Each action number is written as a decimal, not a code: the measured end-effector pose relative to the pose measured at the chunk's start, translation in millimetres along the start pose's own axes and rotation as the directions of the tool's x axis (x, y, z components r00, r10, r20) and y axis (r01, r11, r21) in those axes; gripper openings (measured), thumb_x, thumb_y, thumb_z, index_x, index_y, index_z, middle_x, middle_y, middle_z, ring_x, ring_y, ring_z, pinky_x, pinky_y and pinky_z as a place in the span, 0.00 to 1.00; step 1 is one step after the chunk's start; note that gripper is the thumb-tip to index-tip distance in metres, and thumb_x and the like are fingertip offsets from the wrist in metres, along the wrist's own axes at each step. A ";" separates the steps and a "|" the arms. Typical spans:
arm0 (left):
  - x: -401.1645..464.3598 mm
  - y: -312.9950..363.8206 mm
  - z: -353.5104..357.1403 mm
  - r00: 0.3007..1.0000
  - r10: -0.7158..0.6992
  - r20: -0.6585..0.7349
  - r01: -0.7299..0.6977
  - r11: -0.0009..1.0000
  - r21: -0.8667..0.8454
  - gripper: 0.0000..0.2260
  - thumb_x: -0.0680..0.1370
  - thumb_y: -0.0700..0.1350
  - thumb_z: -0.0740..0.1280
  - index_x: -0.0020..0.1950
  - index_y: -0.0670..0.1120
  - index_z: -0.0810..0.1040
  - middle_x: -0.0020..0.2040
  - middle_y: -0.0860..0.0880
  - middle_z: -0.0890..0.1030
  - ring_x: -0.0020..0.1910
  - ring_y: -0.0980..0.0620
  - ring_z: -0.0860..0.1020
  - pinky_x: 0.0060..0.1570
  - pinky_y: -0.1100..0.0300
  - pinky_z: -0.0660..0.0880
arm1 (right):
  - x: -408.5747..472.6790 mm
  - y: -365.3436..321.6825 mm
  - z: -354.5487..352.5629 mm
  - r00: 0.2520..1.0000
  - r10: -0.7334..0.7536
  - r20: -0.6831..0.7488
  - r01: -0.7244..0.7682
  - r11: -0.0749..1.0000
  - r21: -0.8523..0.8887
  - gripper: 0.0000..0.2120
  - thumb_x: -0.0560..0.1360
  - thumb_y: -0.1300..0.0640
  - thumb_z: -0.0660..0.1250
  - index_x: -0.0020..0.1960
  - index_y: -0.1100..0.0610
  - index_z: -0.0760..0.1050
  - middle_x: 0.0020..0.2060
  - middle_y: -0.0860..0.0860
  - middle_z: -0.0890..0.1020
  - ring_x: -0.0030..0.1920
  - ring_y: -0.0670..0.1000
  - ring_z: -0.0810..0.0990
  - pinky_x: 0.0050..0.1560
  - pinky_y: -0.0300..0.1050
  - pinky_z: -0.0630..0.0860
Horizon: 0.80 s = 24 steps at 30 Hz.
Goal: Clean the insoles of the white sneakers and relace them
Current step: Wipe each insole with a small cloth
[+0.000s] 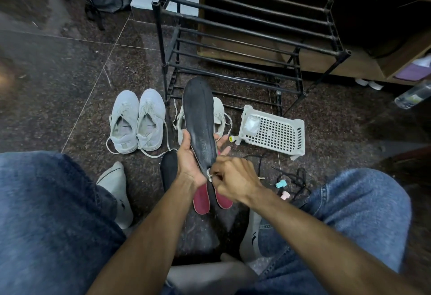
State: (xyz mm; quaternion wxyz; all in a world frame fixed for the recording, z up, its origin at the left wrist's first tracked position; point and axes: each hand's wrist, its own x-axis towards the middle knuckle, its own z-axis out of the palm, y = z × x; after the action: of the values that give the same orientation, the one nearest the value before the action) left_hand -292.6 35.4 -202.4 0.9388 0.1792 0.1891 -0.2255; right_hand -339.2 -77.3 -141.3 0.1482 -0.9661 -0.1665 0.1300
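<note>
A: Nearest the camera: two knees in blue jeans (46, 213), arms reaching forward between them. State of the hands?

B: The left hand (187, 159) grips the black insole (200, 122) from below, with the thumb on its left edge and the fingertips showing past its right edge. The insole is held up off the floor, toe pointing away. The right hand (233, 178) is curled at the heel end and pinches a small pale object; what it is cannot be told.

A: Location of the remaining task items?

B: One pair of white sneakers (137, 122) stands on the floor to the left, laces loose. A third white shoe (218, 117) lies behind the held insole, mostly hidden. A second black insole (169, 168) lies on the floor under the left wrist, and two red insoles (203, 201) lie below the hands. Dark laces (296, 178) lie to the right, near a white plastic basket (272, 131) and the black shoe rack (233, 38).

A: Failure risks from this point?

B: Judged, not seen: the insole is supported at its heel half only, so pressure at the heel could flex it or twist it out of the grip. Four insoles lie close together, so a mix-up on refitting is possible. Loose laces lying near the feet could snag or tangle.
</note>
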 end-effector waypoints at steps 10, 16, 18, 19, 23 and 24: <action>-5.1 -5.3 -0.3 1.000 -0.029 -0.011 0.029 1.000 -0.011 0.33 0.74 0.67 0.58 0.48 0.37 0.83 0.50 0.37 0.83 0.59 0.41 0.79 0.69 0.43 0.66 | 7.0 3.3 7.4 0.960 0.270 -0.070 -0.243 0.931 0.272 0.07 0.69 0.57 0.66 0.42 0.52 0.83 0.41 0.49 0.84 0.41 0.53 0.81 0.47 0.50 0.80; -8.2 -15.9 4.1 0.997 -0.066 -0.048 0.066 0.998 0.002 0.35 0.77 0.69 0.54 0.45 0.39 0.85 0.48 0.40 0.84 0.52 0.43 0.82 0.62 0.44 0.72 | 12.0 7.1 -3.5 0.975 0.201 -0.090 -0.192 0.977 0.096 0.11 0.72 0.57 0.64 0.51 0.53 0.82 0.52 0.50 0.83 0.50 0.57 0.81 0.54 0.52 0.77; -11.8 -19.4 4.3 0.992 -0.114 -0.050 0.115 0.993 0.012 0.33 0.77 0.69 0.54 0.52 0.42 0.84 0.50 0.41 0.84 0.49 0.42 0.83 0.57 0.46 0.74 | 26.2 15.8 -10.1 0.960 0.254 -0.116 -0.245 0.966 0.085 0.12 0.73 0.56 0.64 0.52 0.53 0.82 0.54 0.52 0.83 0.53 0.59 0.80 0.55 0.53 0.77; -11.8 -17.1 3.6 0.993 -0.107 -0.055 0.109 0.994 0.026 0.32 0.77 0.68 0.55 0.54 0.42 0.83 0.51 0.41 0.83 0.49 0.42 0.83 0.56 0.46 0.74 | 28.7 16.6 -10.9 0.957 0.262 -0.124 -0.252 0.963 0.093 0.12 0.73 0.56 0.64 0.52 0.53 0.82 0.54 0.52 0.83 0.53 0.59 0.80 0.55 0.53 0.77; -5.1 -8.9 -3.6 0.995 -0.071 -0.068 0.072 0.997 0.018 0.34 0.75 0.68 0.57 0.47 0.38 0.85 0.63 0.35 0.78 0.59 0.42 0.79 0.65 0.46 0.70 | 6.0 3.3 -2.5 0.987 0.153 -0.045 -0.145 0.979 0.142 0.11 0.72 0.58 0.64 0.50 0.52 0.83 0.51 0.48 0.83 0.49 0.54 0.81 0.52 0.49 0.78; -4.5 -8.5 -4.0 0.995 -0.064 -0.082 0.065 0.998 0.009 0.35 0.75 0.68 0.57 0.47 0.37 0.85 0.65 0.34 0.76 0.63 0.41 0.77 0.66 0.46 0.70 | -2.4 0.3 -1.0 0.994 0.111 -0.021 -0.107 0.984 0.140 0.11 0.72 0.59 0.64 0.49 0.53 0.83 0.48 0.48 0.83 0.47 0.53 0.80 0.52 0.50 0.78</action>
State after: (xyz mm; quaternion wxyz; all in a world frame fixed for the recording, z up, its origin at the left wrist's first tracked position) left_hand -301.6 31.6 -206.0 0.9215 0.1878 0.2314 -0.2491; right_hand -341.0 -78.6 -140.0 0.2101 -0.9630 -0.1016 0.1351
